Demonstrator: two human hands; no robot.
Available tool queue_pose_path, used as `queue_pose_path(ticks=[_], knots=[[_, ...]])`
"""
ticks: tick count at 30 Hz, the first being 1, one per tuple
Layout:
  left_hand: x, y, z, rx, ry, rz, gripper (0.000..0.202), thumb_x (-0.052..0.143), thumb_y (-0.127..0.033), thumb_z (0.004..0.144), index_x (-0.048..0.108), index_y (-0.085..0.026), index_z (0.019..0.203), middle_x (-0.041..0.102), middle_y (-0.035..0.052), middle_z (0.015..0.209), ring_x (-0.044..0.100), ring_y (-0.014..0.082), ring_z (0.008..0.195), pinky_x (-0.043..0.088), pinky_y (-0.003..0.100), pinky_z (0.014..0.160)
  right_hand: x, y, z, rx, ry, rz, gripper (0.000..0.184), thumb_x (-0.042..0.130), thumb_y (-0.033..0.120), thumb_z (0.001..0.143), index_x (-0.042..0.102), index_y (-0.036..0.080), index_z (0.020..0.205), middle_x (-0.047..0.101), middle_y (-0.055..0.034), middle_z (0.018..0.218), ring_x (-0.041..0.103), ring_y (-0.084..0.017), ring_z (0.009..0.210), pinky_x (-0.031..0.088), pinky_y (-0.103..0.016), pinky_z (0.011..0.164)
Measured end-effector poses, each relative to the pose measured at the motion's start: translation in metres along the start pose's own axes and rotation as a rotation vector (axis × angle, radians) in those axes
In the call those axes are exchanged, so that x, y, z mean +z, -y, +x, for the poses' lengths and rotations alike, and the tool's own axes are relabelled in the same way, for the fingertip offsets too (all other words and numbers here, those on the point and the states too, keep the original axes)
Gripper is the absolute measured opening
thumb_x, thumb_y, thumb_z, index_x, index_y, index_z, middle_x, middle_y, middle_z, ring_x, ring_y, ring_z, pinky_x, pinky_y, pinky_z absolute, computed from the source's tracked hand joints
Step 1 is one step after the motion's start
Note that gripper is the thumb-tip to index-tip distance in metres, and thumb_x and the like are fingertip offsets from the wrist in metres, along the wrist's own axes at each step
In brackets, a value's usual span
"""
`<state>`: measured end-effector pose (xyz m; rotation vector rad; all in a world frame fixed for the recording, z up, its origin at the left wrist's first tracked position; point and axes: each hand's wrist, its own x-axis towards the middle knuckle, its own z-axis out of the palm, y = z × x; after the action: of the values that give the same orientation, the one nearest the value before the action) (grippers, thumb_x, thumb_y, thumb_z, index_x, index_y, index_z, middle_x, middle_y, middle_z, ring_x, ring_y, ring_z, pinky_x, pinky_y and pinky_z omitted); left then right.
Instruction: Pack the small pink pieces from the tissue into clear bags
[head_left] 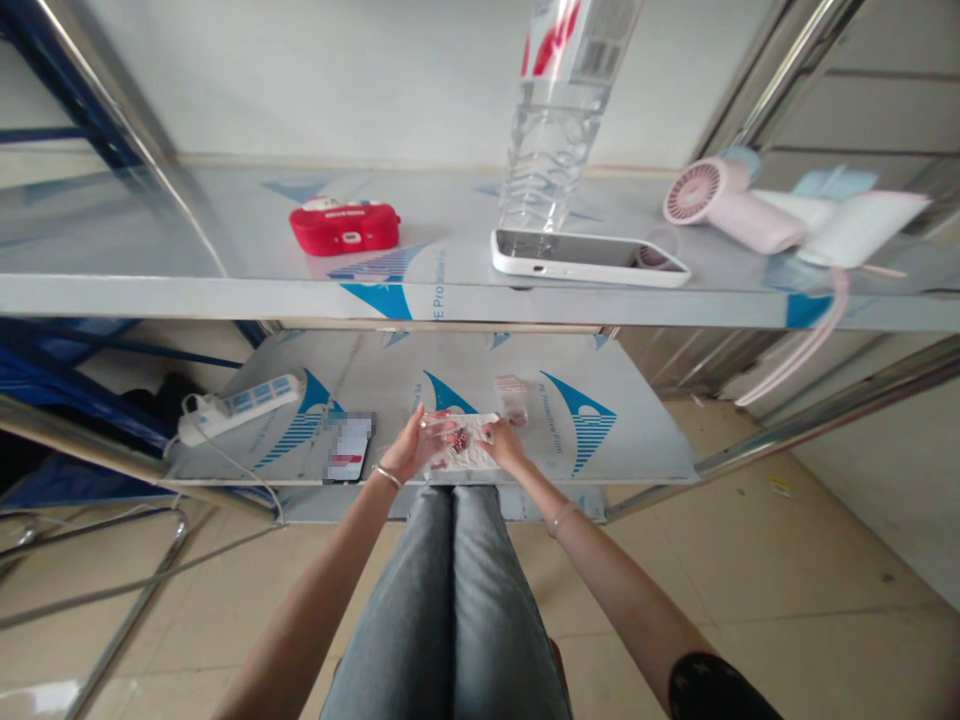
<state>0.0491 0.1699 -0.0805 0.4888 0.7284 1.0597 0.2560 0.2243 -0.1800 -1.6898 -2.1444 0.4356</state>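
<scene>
My left hand (406, 446) grips a clear plastic piece (436, 430), perhaps a bag or lid, its thumb and fingers at the left edge. Under and beside it lies a white crinkled sheet or shallow tray (469, 457). On that sits a cluster of small dark-red beads (459, 440), with a few more reddish bits at its lower left. My right hand (504, 444) is closed over the right side of the white sheet, fingertips pinched; what they hold is too small to tell. Just behind the right hand is a small zip bag (512, 398) with reddish contents.
A phone (349, 447) and a white power strip (240, 408) with a cable lie left on the lower shelf (645, 440). The upper shelf (450, 298) overhangs it, bearing a red case (345, 228), a water bottle (555, 150), a white-cased phone (589, 258) and a pink fan (735, 205).
</scene>
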Motion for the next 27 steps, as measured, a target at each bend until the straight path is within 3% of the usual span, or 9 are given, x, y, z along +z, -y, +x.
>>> queue_pose_path(ticks=[3, 5, 8, 11, 14, 17, 20, 27], knots=[[-0.008, 0.001, 0.004, -0.013, -0.003, 0.007, 0.046, 0.041, -0.050, 0.090, 0.063, -0.012, 0.102, 0.069, 0.0096, 0.084, 0.066, 0.0166, 0.068, 0.050, 0.027, 0.067, 0.001, 0.005, 0.000, 0.022, -0.042, 0.152, 0.020, 0.063, 0.032, 0.079, 0.065, 0.014, 0.087, 0.062, -0.0099, 0.094, 0.058, -0.020, 0.085, 0.044, -0.031, 0.079], [-0.010, 0.003, 0.005, -0.023, -0.012, 0.009, 0.046, 0.041, -0.051, 0.090, 0.064, -0.012, 0.100, 0.070, 0.0101, 0.085, 0.066, 0.0165, 0.068, 0.049, 0.026, 0.067, -0.003, 0.014, -0.001, 0.035, -0.043, 0.361, 0.030, 0.053, 0.042, 0.084, 0.064, 0.014, 0.078, 0.063, -0.0076, 0.081, 0.058, -0.018, 0.074, 0.045, -0.029, 0.072], [-0.010, 0.006, 0.007, -0.043, -0.018, 0.010, 0.045, 0.040, -0.050, 0.091, 0.064, -0.012, 0.097, 0.070, 0.0116, 0.088, 0.067, 0.0175, 0.072, 0.049, 0.027, 0.070, -0.015, 0.032, -0.003, 0.046, 0.058, 0.680, 0.046, 0.042, 0.054, 0.087, 0.063, 0.015, 0.073, 0.063, -0.0047, 0.067, 0.057, -0.016, 0.062, 0.045, -0.026, 0.061], [-0.006, 0.010, 0.008, -0.070, -0.021, 0.006, 0.043, 0.039, -0.047, 0.092, 0.064, -0.012, 0.095, 0.071, 0.0121, 0.086, 0.067, 0.0174, 0.073, 0.049, 0.027, 0.070, -0.024, 0.043, -0.003, 0.016, 0.123, 0.815, 0.046, 0.045, 0.056, 0.084, 0.065, 0.015, 0.078, 0.064, -0.0037, 0.068, 0.057, -0.015, 0.061, 0.045, -0.025, 0.059], [-0.003, 0.011, 0.007, -0.078, -0.025, -0.013, 0.044, 0.039, -0.048, 0.092, 0.064, -0.012, 0.094, 0.071, 0.0120, 0.084, 0.067, 0.0168, 0.070, 0.050, 0.026, 0.068, -0.020, 0.036, 0.000, -0.032, 0.054, 0.724, 0.038, 0.050, 0.049, 0.082, 0.065, 0.015, 0.075, 0.065, -0.0038, 0.071, 0.059, -0.016, 0.069, 0.046, -0.026, 0.066], [-0.002, 0.008, 0.003, -0.088, -0.049, -0.013, 0.045, 0.038, -0.048, 0.092, 0.063, -0.011, 0.093, 0.070, 0.0128, 0.083, 0.068, 0.0171, 0.070, 0.051, 0.026, 0.068, -0.009, 0.015, 0.001, 0.026, -0.082, 0.509, 0.023, 0.060, 0.035, 0.076, 0.066, 0.014, 0.084, 0.066, -0.0074, 0.087, 0.060, -0.017, 0.078, 0.047, -0.029, 0.075], [-0.004, 0.004, -0.003, -0.108, -0.071, 0.026, 0.044, 0.035, -0.043, 0.094, 0.063, -0.010, 0.092, 0.070, 0.0118, 0.077, 0.067, 0.0155, 0.065, 0.052, 0.024, 0.064, 0.001, -0.008, -0.003, 0.073, -0.164, 0.300, 0.027, 0.066, 0.026, 0.070, 0.065, 0.014, 0.094, 0.062, -0.0109, 0.100, 0.058, -0.022, 0.092, 0.046, -0.034, 0.083], [-0.012, 0.005, -0.003, -0.110, -0.116, -0.001, 0.045, 0.031, -0.039, 0.096, 0.063, -0.009, 0.091, 0.069, 0.0088, 0.069, 0.064, 0.0125, 0.055, 0.050, 0.021, 0.057, 0.015, -0.028, -0.005, 0.116, -0.151, 0.193, 0.028, 0.065, 0.026, 0.070, 0.068, 0.013, 0.095, 0.059, -0.0122, 0.101, 0.057, -0.025, 0.097, 0.045, -0.035, 0.086]])
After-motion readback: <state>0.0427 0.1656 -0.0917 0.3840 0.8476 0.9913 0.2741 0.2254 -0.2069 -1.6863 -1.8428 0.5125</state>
